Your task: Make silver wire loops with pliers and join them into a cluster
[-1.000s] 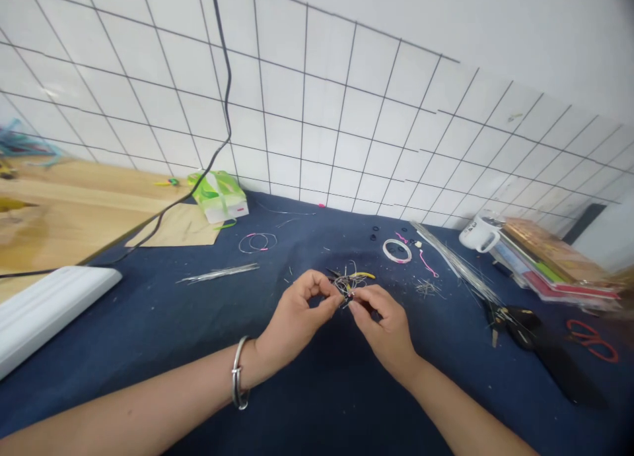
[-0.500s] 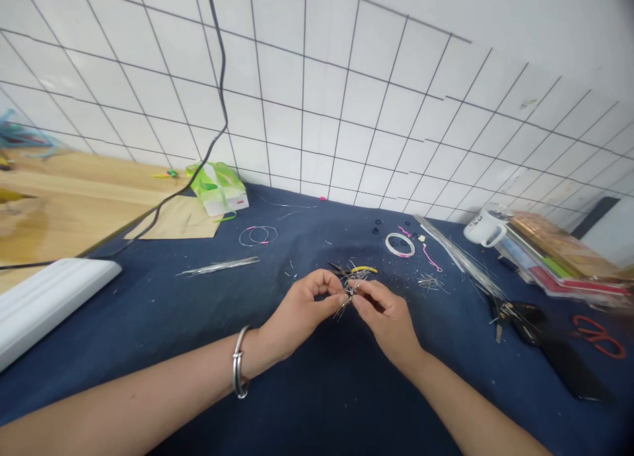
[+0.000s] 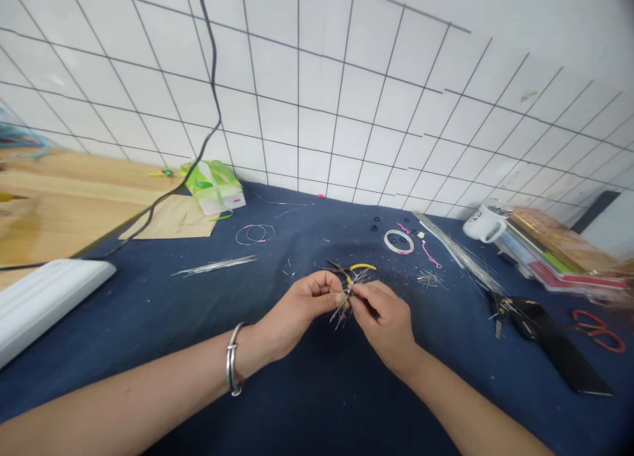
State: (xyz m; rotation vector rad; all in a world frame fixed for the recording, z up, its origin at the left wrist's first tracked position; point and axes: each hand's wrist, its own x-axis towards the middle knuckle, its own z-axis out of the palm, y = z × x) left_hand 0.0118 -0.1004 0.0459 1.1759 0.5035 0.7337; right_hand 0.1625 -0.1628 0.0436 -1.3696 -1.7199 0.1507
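Pinched between the fingertips of both hands is a small spiky bundle of thin silvery wires [image 3: 339, 317], its ends sticking out above and below. My left hand [image 3: 310, 304] grips it from the left, thumb against forefinger. From the other side my right hand [image 3: 386, 317] closes thumb and forefinger on the same bundle. How the wires join is too small to make out. Just beyond the fingers lie yellow-handled pliers [image 3: 364, 267], partly hidden behind the hands and wires.
Loose wires [image 3: 215, 266] lie left, with wire rings [image 3: 255, 234] behind. To the right are a white coil [image 3: 399, 241], cut wire bits [image 3: 430, 280], a long wire bundle [image 3: 458, 251], a black phone-like slab [image 3: 569, 357], red-handled scissors [image 3: 597, 330] and a mug [image 3: 485, 223].
The wire bundle has turned in my fingers, and more wire ends now show below the fingertips. My right fingers have shifted slightly. The camera view has moved a little.
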